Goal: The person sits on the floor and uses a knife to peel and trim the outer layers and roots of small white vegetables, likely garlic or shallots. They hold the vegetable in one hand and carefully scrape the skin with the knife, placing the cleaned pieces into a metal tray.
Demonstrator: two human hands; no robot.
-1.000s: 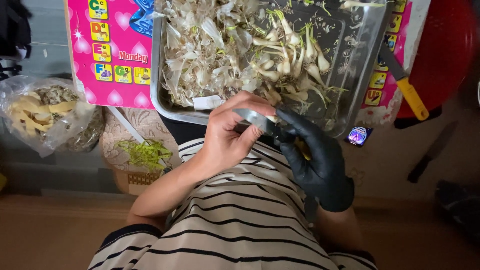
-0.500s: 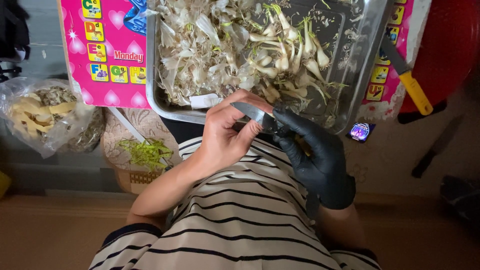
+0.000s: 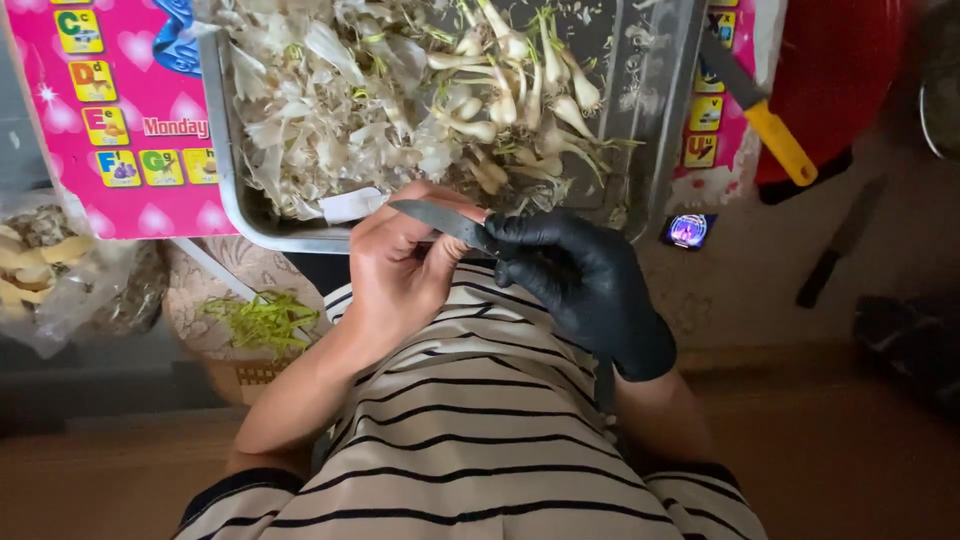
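Head view: the right hand [image 3: 585, 285], in a black glove, is closed around the handle end of a knife [image 3: 440, 220], which is in both hands just in front of the metal tray [image 3: 655, 110]. The blade's long axis runs out from the gloved fingers toward the left hand [image 3: 400, 265] and slightly toward the tray. The bare left hand is curled, with the blade passing between its thumb and fingers; whether it also pinches a bulb there, I cannot tell. Both hands touch the knife, the right at the handle, the left on the blade. The tray holds small white bulbs [image 3: 500, 90] and loose skins. Left of the tray lie green trimmings [image 3: 262, 318]; right of it lies 1 yellow-handled knife [image 3: 760, 110].
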